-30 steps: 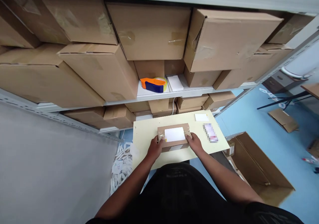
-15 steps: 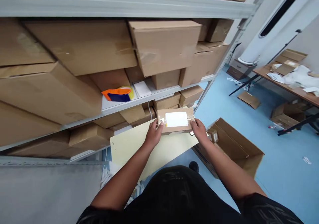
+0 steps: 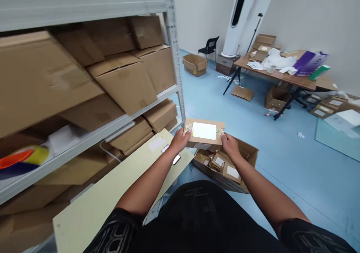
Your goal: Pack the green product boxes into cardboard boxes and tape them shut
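One small carton (image 3: 205, 144) is hanging in mid-air at the centre of the scene, in front of the far-left part of a large open box. Two hands are holding it: the left hand (image 3: 180, 138) is gripping its left end, and the right hand (image 3: 230, 145) is gripping its right end, both closed around the cardboard. One white label (image 3: 204, 130) is covering much of the top, and clear tape is shining at both ends.

Inside the large open box (image 3: 254, 157), at least three small boxes (image 3: 232, 172) are lying, two of them clearly showing a white label each.

To the left, one cream tabletop (image 3: 118, 181) is carrying one phone (image 3: 176, 159), partly hiding behind the left forearm, and one white sheet (image 3: 156, 143) just beside it. Farther left, one metal rack (image 3: 174, 39) is holding many cartons, overlapping too much for a sure count. On its middle shelf, one tape dispenser (image 3: 17, 161), orange and dark blue, is lying blurred at the near-left edge.

Far right, one brown table (image 3: 292, 77) is bearing one purple bag (image 3: 308, 63) and one green box (image 3: 320, 73). In the far middle, one black chair (image 3: 209, 47) is standing near one open floor carton (image 3: 195, 66).
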`<action>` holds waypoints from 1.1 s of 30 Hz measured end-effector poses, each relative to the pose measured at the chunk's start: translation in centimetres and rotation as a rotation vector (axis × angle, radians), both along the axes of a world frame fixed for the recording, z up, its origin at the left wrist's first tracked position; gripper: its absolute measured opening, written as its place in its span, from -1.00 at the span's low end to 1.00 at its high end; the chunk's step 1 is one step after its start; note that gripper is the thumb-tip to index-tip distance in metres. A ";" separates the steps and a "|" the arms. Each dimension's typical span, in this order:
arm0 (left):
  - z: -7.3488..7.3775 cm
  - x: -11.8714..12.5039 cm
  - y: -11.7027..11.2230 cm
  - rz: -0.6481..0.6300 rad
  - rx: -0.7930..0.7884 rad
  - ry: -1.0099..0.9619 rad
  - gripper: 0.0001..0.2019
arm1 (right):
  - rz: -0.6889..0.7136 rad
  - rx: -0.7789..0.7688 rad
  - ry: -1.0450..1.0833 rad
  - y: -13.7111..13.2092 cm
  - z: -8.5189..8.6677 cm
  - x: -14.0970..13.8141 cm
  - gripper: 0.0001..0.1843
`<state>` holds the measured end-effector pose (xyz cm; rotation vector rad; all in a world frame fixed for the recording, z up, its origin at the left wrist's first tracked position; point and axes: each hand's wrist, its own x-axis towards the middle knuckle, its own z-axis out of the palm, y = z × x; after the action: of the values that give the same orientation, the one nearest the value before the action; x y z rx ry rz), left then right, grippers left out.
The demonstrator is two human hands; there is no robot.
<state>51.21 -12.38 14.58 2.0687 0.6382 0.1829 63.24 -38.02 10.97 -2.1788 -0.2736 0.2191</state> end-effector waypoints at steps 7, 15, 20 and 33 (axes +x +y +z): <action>-3.2 9.2 -5.6 -0.214 -0.038 0.035 -0.44 | -0.105 -0.170 0.047 -8.0 -2.2 3.8 -0.39; -4.8 8.2 -5.7 -0.200 -0.055 0.051 -0.54 | -0.163 -0.229 0.205 -11.1 -5.0 5.6 -0.43; -5.1 2.0 -2.7 -0.047 -0.107 0.072 -0.55 | 0.005 -0.248 0.216 -8.3 -6.8 6.2 -0.55; -4.8 -20.5 -1.5 0.672 -0.195 0.033 -0.55 | 0.739 -0.126 0.206 9.9 -9.0 0.1 -0.53</action>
<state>30.75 -13.91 9.82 1.6103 1.3027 0.4496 63.31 -28.09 1.93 -2.0657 -0.9602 0.8830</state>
